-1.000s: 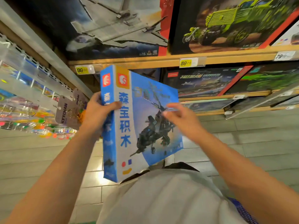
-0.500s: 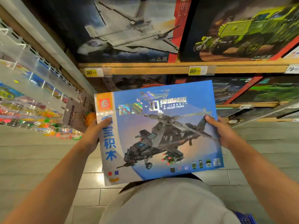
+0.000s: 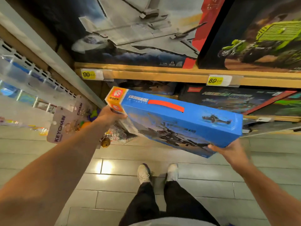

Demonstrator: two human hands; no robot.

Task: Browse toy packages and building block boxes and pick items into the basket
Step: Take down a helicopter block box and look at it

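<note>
A blue helicopter building block box with a red carry handle on its top edge is held out level in front of the shelves. My left hand grips its left end by the orange logo corner. My right hand grips its lower right corner from beneath. The box front faces down and toward me, tilted away. No basket is in view.
Wooden shelves carry large boxes: a grey jet box, a green truck box, darker boxes on the lower shelf. Keychain cards hang on a rack at left. My feet stand on the tiled floor.
The box has tipped from facing me to nearly flat, its top edge with the red handle now showing, and moved away toward the shelves. Both hands kept their hold on its ends.
</note>
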